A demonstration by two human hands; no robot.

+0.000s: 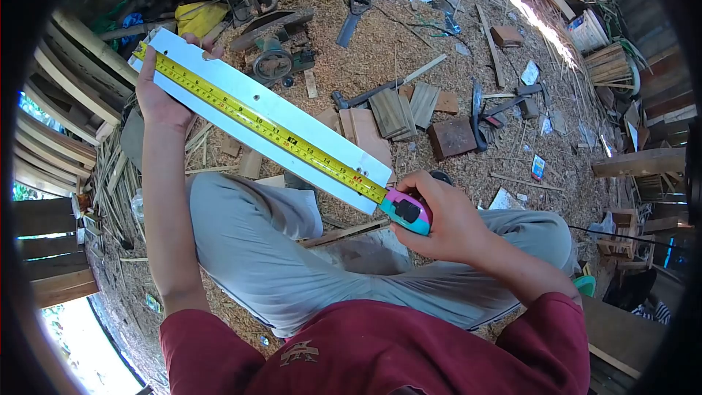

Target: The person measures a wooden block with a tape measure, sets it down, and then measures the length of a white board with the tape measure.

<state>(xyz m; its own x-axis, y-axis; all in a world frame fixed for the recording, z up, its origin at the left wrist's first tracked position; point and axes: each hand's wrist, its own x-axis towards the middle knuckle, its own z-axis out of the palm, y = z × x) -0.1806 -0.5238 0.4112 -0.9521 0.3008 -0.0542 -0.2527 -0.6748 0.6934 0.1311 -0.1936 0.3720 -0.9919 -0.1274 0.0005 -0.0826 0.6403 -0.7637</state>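
A long white board [281, 106] with a few dark holes slants across the view above my legs. My left hand [162, 101] grips its upper left end, thumb pressing the tip of the yellow tape blade [256, 120] onto the face and fingertips curled over the far edge. The blade runs along the board to its lower right end. There my right hand [452, 221] is closed around the pink and teal case of the tape measure [406, 212]. Part of the case is hidden by my fingers.
Wood shavings cover the ground. Ahead lie wood blocks [393, 112], a hammer [376, 93], a hand saw [352, 18] and a dark power tool [273, 61]. A brown block [447, 138] rests near a dark-handled tool [477, 113]. Curved wooden pieces [73, 73] stand at left.
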